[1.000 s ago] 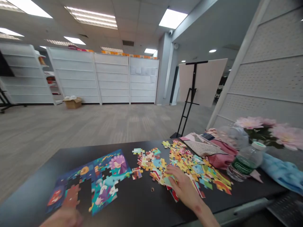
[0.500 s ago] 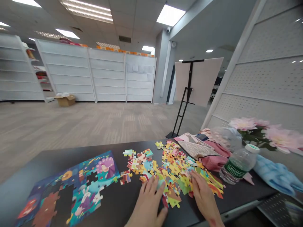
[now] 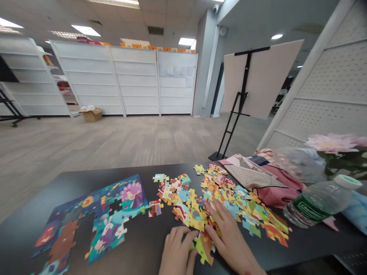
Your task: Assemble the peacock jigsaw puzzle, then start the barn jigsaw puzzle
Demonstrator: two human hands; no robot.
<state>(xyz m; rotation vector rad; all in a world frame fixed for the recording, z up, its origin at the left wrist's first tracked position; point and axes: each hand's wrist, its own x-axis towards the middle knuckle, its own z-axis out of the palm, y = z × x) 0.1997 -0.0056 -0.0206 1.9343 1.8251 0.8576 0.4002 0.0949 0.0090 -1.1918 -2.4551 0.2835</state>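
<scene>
Bright ceiling panels (image 3: 86,29) light evenly; edges warped, slightly soft.

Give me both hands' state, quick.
Left hand: fingers curled on a puzzle piece, grip unclear.
Right hand: open, flat on the loose pieces.

Left hand (image 3: 177,250) low and palm down, fingers loosely curled, right hand (image 3: 229,238) just beside it, flat, fingers spread and stretched forward, forearm angled in from lower right

Black table (image 3: 149,236), half-built puzzle (image 3: 94,214), loose pieces (image 3: 229,198), water bottle (image 3: 318,202), folded cloths (image 3: 258,181)
</scene>
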